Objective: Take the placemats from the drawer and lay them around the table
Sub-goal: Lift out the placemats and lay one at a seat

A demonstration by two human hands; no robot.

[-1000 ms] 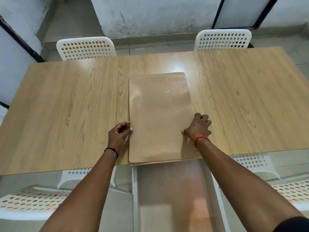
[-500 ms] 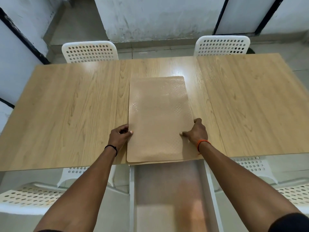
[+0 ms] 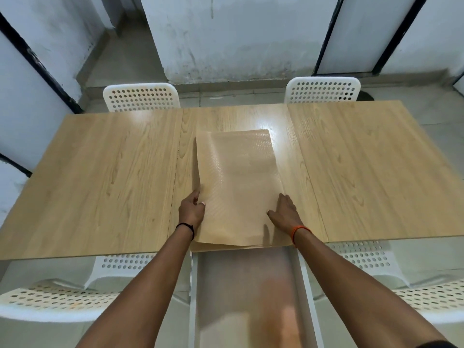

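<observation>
At 6 o'clock, the open white drawer [image 3: 247, 297] shows only a translucent liner. Beyond it, the stacked placemats [image 3: 238, 182] lie mid-table [image 3: 100, 184]; the left hand [image 3: 192, 209] pinches the top placemat's lifted edge, the right hand [image 3: 285, 213] presses flat. White perforated chairs [image 3: 141, 96] stand at 11 and 1 o'clock.

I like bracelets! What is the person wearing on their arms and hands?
Both forearms are bare, with no gloves or rings that I can see. The left hand has a thin black band around its wrist. The right hand has a thin orange band around its wrist. A dark sleeve edge peeks in at the bottom right corner.
</observation>
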